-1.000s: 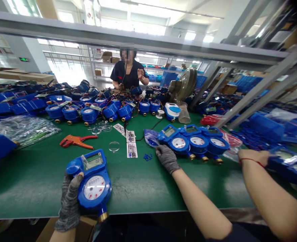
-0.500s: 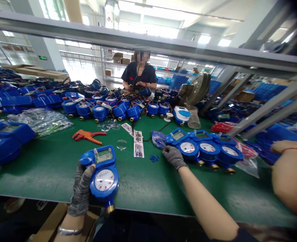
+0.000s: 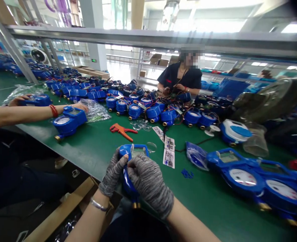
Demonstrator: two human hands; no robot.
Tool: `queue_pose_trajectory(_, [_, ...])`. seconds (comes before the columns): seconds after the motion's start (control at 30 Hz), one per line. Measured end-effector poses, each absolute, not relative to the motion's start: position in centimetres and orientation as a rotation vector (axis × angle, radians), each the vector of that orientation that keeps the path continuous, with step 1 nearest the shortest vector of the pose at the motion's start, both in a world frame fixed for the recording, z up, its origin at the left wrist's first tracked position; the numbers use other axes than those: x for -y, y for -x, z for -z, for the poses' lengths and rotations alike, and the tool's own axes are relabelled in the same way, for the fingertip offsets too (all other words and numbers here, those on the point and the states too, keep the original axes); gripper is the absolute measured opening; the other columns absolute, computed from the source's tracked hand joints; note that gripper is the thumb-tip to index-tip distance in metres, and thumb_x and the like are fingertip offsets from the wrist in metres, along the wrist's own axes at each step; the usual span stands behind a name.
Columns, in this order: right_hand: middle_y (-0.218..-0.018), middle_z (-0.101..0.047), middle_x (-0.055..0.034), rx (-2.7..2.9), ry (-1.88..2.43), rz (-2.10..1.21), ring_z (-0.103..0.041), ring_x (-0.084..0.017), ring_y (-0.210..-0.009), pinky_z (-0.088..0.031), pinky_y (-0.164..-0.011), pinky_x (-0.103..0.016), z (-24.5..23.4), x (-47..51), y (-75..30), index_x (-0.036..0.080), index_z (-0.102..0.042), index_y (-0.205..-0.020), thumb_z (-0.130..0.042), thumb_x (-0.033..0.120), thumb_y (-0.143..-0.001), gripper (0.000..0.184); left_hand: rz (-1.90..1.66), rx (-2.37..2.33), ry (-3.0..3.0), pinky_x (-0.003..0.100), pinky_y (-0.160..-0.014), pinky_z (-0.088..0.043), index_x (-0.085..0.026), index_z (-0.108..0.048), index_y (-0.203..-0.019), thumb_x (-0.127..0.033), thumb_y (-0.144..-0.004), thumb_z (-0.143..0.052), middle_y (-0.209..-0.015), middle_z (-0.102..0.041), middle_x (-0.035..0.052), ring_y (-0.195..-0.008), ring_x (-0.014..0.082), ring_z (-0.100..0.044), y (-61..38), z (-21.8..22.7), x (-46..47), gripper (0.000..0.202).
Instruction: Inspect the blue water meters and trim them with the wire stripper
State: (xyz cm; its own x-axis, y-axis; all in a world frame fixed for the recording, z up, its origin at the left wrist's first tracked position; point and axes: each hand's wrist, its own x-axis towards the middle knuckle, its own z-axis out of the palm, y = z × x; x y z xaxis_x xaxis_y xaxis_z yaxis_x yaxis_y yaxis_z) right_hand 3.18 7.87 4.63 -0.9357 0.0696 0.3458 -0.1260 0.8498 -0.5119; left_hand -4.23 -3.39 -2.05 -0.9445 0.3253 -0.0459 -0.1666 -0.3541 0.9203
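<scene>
While gripping blue water meter (image 3: 132,158) w/ both gloved hands at table (image 3: 93,151) edge.
L hand (image 3: 112,173) fingers clamped on left side; R hand (image 3: 148,183) wrapped over dial face.

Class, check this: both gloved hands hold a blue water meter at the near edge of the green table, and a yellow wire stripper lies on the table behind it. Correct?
Not quite. The wire stripper is orange-red, not yellow, as the head view shows. The rest holds: the left hand and right hand hold the blue water meter at the green table's near edge.
</scene>
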Motion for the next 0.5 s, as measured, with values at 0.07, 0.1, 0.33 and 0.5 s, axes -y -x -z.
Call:
queue_pose_trajectory(0.07, [-0.085, -0.067, -0.0051, 2.757, -0.006, -0.681, -0.059, -0.021, -0.077, -0.046, -0.075, -0.033, -4.6, -7.2, -2.3, 0.020, -0.069, -0.084, -0.056, 0.020, -0.086, 0.013, -2.349, -1.576, -0.221, 0.035, -0.105, -0.042, -0.023, -0.063, -0.117, -0.047, -0.070, -0.080, -0.119, -0.065, 0.0043, -0.116, 0.0258, -0.057, 4.5, 1.9, 3.4, 0.056])
queue_pose_trajectory(0.1, [-0.085, -0.068, -0.0048, 2.794, 0.018, -0.644, -0.060, -0.021, -0.077, -0.046, -0.075, -0.034, -4.8, -7.1, -2.1, 0.021, -0.069, -0.085, -0.055, 0.021, -0.087, 0.014, -2.347, -1.570, -0.221, 0.035, -0.105, -0.042, -0.023, -0.063, -0.118, -0.047, -0.070, -0.079, -0.119, -0.064, 0.0048, -0.116, 0.0259, -0.057, 4.6, 2.0, 3.4, 0.056])
queue_pose_trajectory(0.33, [-0.087, -0.069, -0.0062, 3.071, 0.193, -0.438, -0.063, -0.023, -0.078, -0.047, -0.075, -0.035, -7.5, -5.9, -1.5, 0.021, -0.068, -0.088, -0.051, 0.021, -0.090, 0.018, -2.327, -1.478, -0.221, 0.042, -0.109, -0.039, -0.021, -0.056, -0.126, -0.047, -0.074, -0.077, -0.127, -0.060, 0.0081, -0.121, 0.0284, -0.053, 4.8, 2.5, 3.6, 0.062])
queue_pose_trajectory(0.5, [-0.093, -0.069, -0.0093, 3.031, 0.065, -0.392, -0.062, -0.024, -0.078, -0.049, -0.072, -0.037, -6.6, -6.1, -1.4, 0.018, -0.069, -0.095, -0.052, 0.020, -0.089, 0.018, -2.335, -1.474, -0.216, 0.038, -0.106, -0.041, -0.022, -0.057, -0.124, -0.046, -0.071, -0.079, -0.124, -0.062, 0.0069, -0.118, 0.0267, -0.056, 4.6, 2.1, 3.8, 0.062])
